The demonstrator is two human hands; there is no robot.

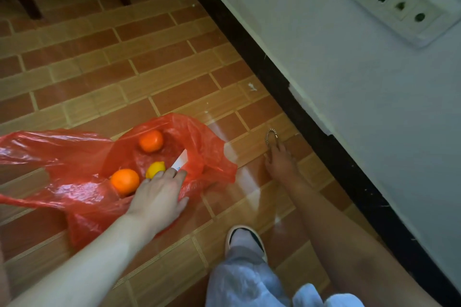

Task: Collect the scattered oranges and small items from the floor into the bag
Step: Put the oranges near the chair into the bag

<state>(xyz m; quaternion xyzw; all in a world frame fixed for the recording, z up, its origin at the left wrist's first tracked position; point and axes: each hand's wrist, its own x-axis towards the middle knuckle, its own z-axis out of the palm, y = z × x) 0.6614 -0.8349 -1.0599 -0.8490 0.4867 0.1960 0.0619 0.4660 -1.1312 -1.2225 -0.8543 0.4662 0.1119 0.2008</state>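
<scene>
Nearest the camera, a pale trouser leg [249,279] ends in a white slipper [245,238] planted on the brick-patterned tile floor [112,77]. Just beyond it lies the red plastic bag [74,174], spread on the floor with its mouth gaping toward the wall. Inside it sit two oranges, one at the far side [151,141] and one at the near side [124,181], with a small yellow fruit [155,169] between them and a white card-like item [181,159] leaning by the bag's right edge. The left hand [159,197] rests at the bag's mouth, its fingers [178,177] straight and spread, tips touching the plastic beside the white item and gripping nothing. To the right, well apart from the bag, the right hand [279,162] reaches to the floor; its fingertips [274,148] meet a small metal chain [270,136] lying on the tile, though whether they pinch it or only touch it cannot be told. A black skirting [299,107] runs along the white wall [349,82], which carries a socket panel [396,7].
</scene>
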